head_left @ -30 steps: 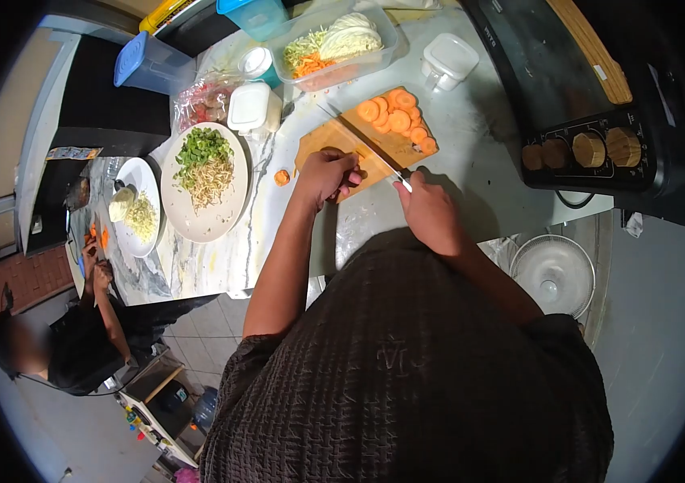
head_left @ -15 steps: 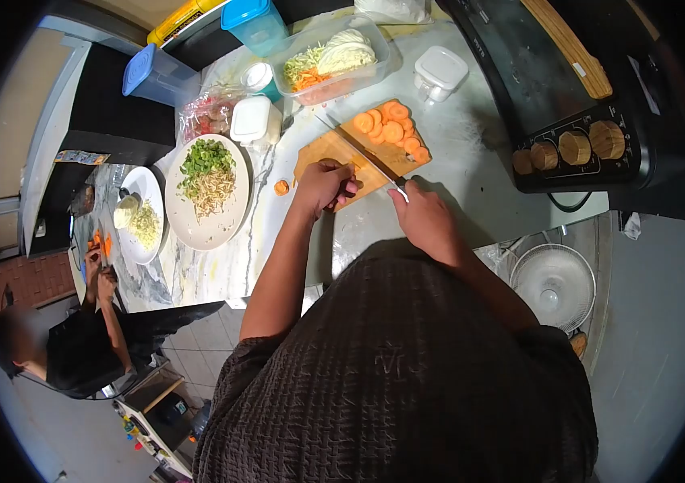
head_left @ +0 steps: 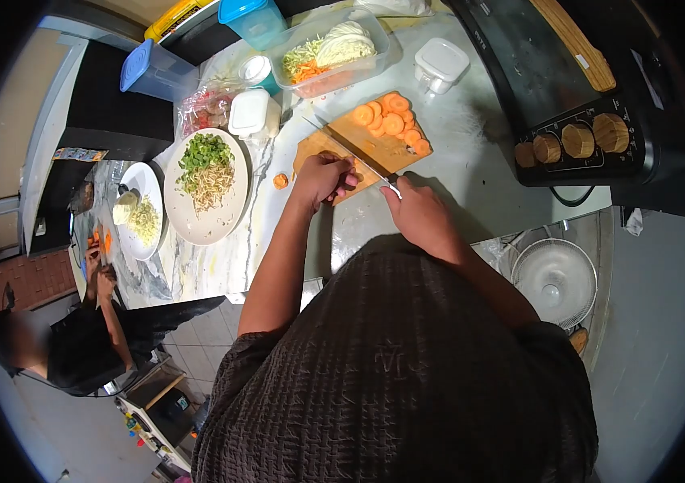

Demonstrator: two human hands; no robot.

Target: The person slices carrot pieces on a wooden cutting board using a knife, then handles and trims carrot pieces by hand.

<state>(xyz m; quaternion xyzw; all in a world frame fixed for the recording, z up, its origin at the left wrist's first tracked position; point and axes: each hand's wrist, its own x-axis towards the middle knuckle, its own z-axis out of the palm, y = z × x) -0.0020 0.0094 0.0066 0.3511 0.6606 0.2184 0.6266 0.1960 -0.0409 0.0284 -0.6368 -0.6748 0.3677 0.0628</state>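
Note:
My right hand [head_left: 419, 213] grips the white handle of a knife [head_left: 352, 150], whose blade slants up and left across the wooden cutting board [head_left: 328, 143]. Curled on the board's near left part is my left hand [head_left: 326, 179], its fingers bent around a carrot piece [head_left: 356, 163] that is mostly hidden beside the blade. Carrot slices [head_left: 393, 122] lie in a loose group on the board's far right part, across the blade from my left hand. A small carrot end [head_left: 280, 181] sits on the counter left of the board.
A plate [head_left: 177, 213] of sprouts and chopped greens stands left. Behind are a clear tub [head_left: 374, 68] of shredded vegetables and lidded containers [head_left: 254, 113]. A griddle-like appliance [head_left: 584, 161] with wooden knobs occupies the right. At far left, a co-worker [head_left: 76, 346] works over carrot pieces.
The knife and my right hand have shifted slightly left and toward me. My left hand stays curled at nearly the same spot on the board, and the carrot slices look unchanged.

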